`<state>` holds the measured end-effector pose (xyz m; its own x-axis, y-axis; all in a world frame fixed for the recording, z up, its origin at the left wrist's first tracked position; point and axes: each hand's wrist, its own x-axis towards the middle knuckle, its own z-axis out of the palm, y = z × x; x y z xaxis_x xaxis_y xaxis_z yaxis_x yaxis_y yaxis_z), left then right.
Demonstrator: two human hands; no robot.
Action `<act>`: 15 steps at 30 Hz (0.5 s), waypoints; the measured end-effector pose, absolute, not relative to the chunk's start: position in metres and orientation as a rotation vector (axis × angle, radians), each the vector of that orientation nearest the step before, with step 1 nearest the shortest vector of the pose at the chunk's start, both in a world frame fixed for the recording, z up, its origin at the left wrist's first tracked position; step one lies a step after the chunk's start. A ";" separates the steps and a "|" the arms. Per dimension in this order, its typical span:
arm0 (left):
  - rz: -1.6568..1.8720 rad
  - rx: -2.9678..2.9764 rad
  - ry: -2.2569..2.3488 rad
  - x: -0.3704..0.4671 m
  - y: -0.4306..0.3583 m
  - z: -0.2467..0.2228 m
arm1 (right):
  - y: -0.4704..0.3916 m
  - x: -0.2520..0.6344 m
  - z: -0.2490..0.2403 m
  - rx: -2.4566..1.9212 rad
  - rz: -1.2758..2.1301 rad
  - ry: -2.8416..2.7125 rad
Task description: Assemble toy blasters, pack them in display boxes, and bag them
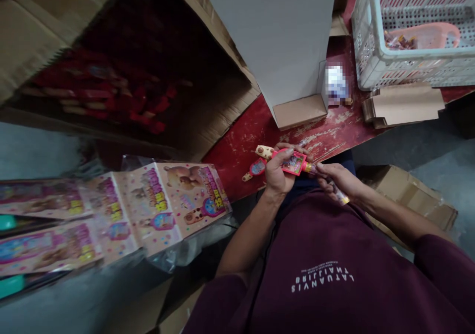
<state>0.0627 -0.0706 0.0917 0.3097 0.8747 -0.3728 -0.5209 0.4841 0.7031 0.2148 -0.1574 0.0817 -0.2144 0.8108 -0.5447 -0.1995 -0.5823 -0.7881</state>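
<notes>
My left hand (pixel 280 173) is closed round a red toy (pixel 293 162) with a small picture window and a cookie-patterned tip (pixel 264 151). My right hand (pixel 336 179) grips a thin clear tube (pixel 338 194) with coloured contents. The tube's upper end meets the yellow neck at the toy's right end. Just left of my left hand, a second red toy (pixel 257 166) with a cookie-patterned end lies over the red table (pixel 237 170). Another thin wrapped piece (pixel 302 143) shows beyond my left fingertips.
A large carton (pixel 222 121) holding red toys stands at the left. Printed boxes (pixel 200 195) lie below it. Beyond my hands are a tall grey-white box (pixel 285 37), flattened cardboard (pixel 406 105) and a white crate (pixel 419 64) with a pink scoop (pixel 432 34).
</notes>
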 end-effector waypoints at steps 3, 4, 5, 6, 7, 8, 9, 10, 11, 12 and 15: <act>0.979 0.487 0.854 0.061 -0.067 0.088 | -0.153 0.217 0.079 -1.373 1.887 -0.844; 0.992 0.464 0.871 0.062 -0.065 0.087 | -0.152 0.216 0.076 -1.446 1.680 -0.974; 1.003 0.441 0.887 0.062 -0.063 0.085 | -0.152 0.215 0.073 -1.501 1.432 -1.108; 1.015 0.421 0.901 0.063 -0.062 0.084 | -0.152 0.214 0.069 -1.523 1.205 -1.220; 1.017 0.405 0.910 0.063 -0.060 0.083 | -0.153 0.213 0.067 -1.517 1.050 -1.296; 1.010 0.395 0.912 0.064 -0.060 0.083 | -0.153 0.212 0.066 -1.502 0.990 -1.324; 1.000 0.392 0.908 0.064 -0.059 0.083 | -0.153 0.211 0.066 -1.487 1.025 -1.299; 0.989 0.396 0.898 0.063 -0.059 0.084 | -0.153 0.211 0.067 -1.478 1.137 -1.222; 0.983 0.405 0.884 0.062 -0.059 0.084 | -0.153 0.211 0.069 -1.464 1.308 -1.105; 0.978 0.416 0.869 0.061 -0.060 0.084 | -0.152 0.212 0.072 -1.437 1.505 -0.963; 0.954 0.430 0.849 0.057 -0.063 0.080 | -0.149 0.212 0.077 -1.309 1.961 -0.619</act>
